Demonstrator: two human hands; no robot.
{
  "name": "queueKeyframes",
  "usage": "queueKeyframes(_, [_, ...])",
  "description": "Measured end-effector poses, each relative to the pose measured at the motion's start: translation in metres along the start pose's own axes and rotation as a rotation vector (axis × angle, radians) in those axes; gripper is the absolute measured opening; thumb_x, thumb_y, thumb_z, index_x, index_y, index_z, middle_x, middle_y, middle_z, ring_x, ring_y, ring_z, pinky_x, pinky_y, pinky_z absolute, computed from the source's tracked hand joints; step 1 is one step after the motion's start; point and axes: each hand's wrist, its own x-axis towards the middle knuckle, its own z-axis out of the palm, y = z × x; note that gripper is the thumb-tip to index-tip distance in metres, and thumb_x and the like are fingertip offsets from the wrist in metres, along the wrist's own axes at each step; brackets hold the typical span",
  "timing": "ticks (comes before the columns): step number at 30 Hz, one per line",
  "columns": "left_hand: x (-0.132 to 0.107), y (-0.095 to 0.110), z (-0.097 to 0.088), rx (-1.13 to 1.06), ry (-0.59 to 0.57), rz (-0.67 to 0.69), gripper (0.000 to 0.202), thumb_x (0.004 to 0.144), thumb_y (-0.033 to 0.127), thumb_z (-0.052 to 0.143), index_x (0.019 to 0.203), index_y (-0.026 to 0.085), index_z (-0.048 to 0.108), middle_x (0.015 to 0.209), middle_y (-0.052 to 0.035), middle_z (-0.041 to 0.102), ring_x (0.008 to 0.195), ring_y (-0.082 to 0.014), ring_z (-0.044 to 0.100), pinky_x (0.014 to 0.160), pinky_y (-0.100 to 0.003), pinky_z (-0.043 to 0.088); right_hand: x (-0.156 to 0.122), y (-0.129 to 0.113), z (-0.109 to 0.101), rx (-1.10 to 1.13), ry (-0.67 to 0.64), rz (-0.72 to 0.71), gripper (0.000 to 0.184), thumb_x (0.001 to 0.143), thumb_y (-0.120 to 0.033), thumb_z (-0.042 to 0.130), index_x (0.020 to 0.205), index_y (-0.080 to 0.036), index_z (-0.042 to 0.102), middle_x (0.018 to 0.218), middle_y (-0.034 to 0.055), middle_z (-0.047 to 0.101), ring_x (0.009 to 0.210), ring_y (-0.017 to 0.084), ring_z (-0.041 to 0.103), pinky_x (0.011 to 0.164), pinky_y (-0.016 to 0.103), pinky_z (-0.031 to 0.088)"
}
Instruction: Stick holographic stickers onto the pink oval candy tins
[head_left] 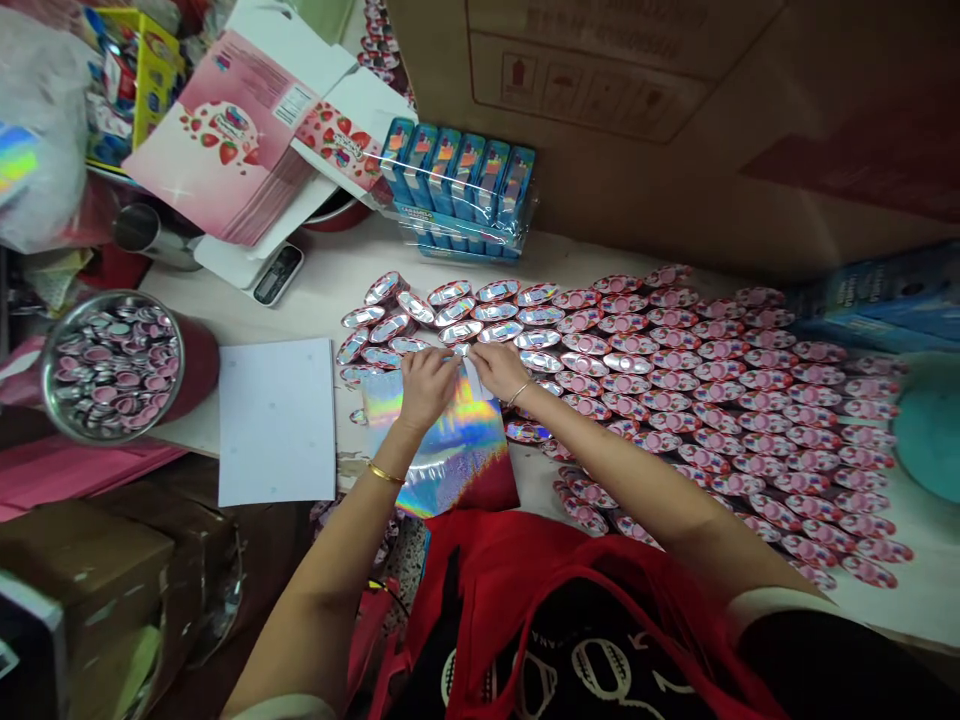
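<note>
Close together at the table's front, my left hand (429, 388) and my right hand (498, 374) have their fingertips pinched at one spot. A small pale silvery piece shows between them, too small to name. Under both hands lies a shiny rainbow-coloured holographic sheet (457, 455), red at its lower right, reaching the table edge. A narrow white strip (475, 388) runs down from the fingers over the sheet. Just beyond my fingertips stand silver-topped oval packs (459, 332) in rows. Farther right, many similar packs carry pink oval caps (720, 370).
On the left are a metal-rimmed pot (184, 365) of small pink-and-silver pieces and a stack of white paper (276, 425). Behind stand blue boxes in clear wrap (465, 190), pink strawberry cartons (225, 130) and a large cardboard box (600, 130). A teal round container (930, 425) stands far right.
</note>
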Motion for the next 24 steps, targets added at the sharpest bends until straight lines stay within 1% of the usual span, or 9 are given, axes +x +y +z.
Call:
queueKeyframes(5, [-0.003, 0.012, 0.006, 0.035, 0.049, 0.050, 0.022, 0.093, 0.024, 0.051, 0.109, 0.025, 0.067, 0.124, -0.0093, 0.067, 0.113, -0.0256, 0.055, 0.095, -0.045, 0.030, -0.003, 0.000, -0.004, 0.033, 0.030, 0.079, 0.029, 0.098, -0.026, 0.039, 0.079, -0.018, 0.060, 0.084, 0.0055, 0.068, 0.085, 0.020, 0.057, 0.075, 0.030, 0.025])
queueKeyframes(9, [-0.024, 0.029, 0.002, 0.010, 0.069, 0.070, 0.015, 0.092, 0.023, 0.053, 0.099, 0.022, 0.066, 0.122, -0.0113, 0.066, 0.113, -0.0259, 0.056, 0.092, -0.043, 0.034, -0.011, 0.007, -0.005, 0.021, 0.049, 0.126, 0.031, 0.098, -0.028, 0.037, 0.079, -0.019, 0.060, 0.082, 0.0056, 0.068, 0.085, 0.020, 0.057, 0.076, 0.030, 0.025])
queueKeyframes(12, [-0.044, 0.043, -0.009, -0.107, 0.046, 0.130, 0.008, 0.091, 0.024, 0.055, 0.093, 0.020, 0.061, 0.114, -0.0121, 0.066, 0.105, -0.0242, 0.057, 0.087, -0.040, 0.039, -0.017, 0.018, -0.008, -0.008, 0.092, 0.179, 0.032, 0.098, -0.028, 0.036, 0.080, -0.019, 0.060, 0.080, 0.0056, 0.067, 0.083, 0.020, 0.056, 0.076, 0.030, 0.026])
queueKeyframes(14, [-0.047, 0.048, -0.016, -0.249, 0.078, 0.113, 0.008, 0.090, 0.026, 0.055, 0.096, 0.020, 0.058, 0.105, -0.0111, 0.065, 0.100, -0.0223, 0.058, 0.085, -0.038, 0.043, -0.021, 0.026, -0.010, -0.018, 0.129, 0.211, 0.030, 0.097, -0.027, 0.038, 0.080, -0.019, 0.061, 0.080, 0.0056, 0.067, 0.083, 0.020, 0.057, 0.076, 0.030, 0.026])
queueKeyframes(16, [-0.037, 0.051, -0.020, -0.355, 0.156, 0.016, 0.017, 0.091, 0.027, 0.054, 0.105, 0.020, 0.055, 0.102, -0.0108, 0.063, 0.096, -0.0213, 0.058, 0.084, -0.036, 0.045, -0.025, 0.032, -0.013, -0.018, 0.159, 0.220, 0.030, 0.097, -0.027, 0.039, 0.079, -0.019, 0.061, 0.080, 0.0057, 0.068, 0.083, 0.020, 0.057, 0.075, 0.031, 0.026])
queueKeyframes(18, [-0.015, 0.050, -0.018, -0.347, 0.158, -0.057, 0.032, 0.092, 0.029, 0.051, 0.122, 0.019, 0.051, 0.108, -0.0123, 0.062, 0.098, -0.0218, 0.058, 0.085, -0.036, 0.045, -0.028, 0.034, -0.014, -0.013, 0.186, 0.213, 0.030, 0.097, -0.028, 0.039, 0.078, -0.019, 0.061, 0.079, 0.0059, 0.068, 0.083, 0.021, 0.058, 0.075, 0.031, 0.026])
queueKeyframes(21, [0.022, 0.046, -0.009, -0.169, -0.035, -0.022, 0.050, 0.093, 0.026, 0.046, 0.143, 0.017, 0.040, 0.111, -0.0134, 0.064, 0.101, -0.0242, 0.058, 0.090, -0.038, 0.042, -0.031, 0.035, -0.015, 0.004, 0.219, 0.206, 0.029, 0.096, -0.028, 0.041, 0.078, -0.019, 0.062, 0.078, 0.0057, 0.068, 0.083, 0.021, 0.058, 0.076, 0.031, 0.027])
queueKeyframes(22, [0.031, 0.045, -0.005, -0.111, -0.103, 0.013, 0.053, 0.094, 0.024, 0.044, 0.145, 0.016, 0.038, 0.105, -0.0128, 0.066, 0.100, -0.0245, 0.059, 0.090, -0.038, 0.042, -0.032, 0.035, -0.015, 0.010, 0.227, 0.209, 0.028, 0.096, -0.028, 0.041, 0.079, -0.020, 0.062, 0.077, 0.0054, 0.068, 0.084, 0.021, 0.059, 0.076, 0.031, 0.028])
queueKeyframes(24, [0.041, 0.043, 0.003, -0.039, -0.176, 0.078, 0.053, 0.094, 0.018, 0.040, 0.147, 0.016, 0.038, 0.092, -0.0106, 0.068, 0.092, -0.0232, 0.061, 0.088, -0.037, 0.041, -0.033, 0.035, -0.015, 0.018, 0.237, 0.218, 0.027, 0.096, -0.027, 0.042, 0.080, -0.019, 0.063, 0.079, 0.0050, 0.069, 0.085, 0.020, 0.059, 0.076, 0.030, 0.028])
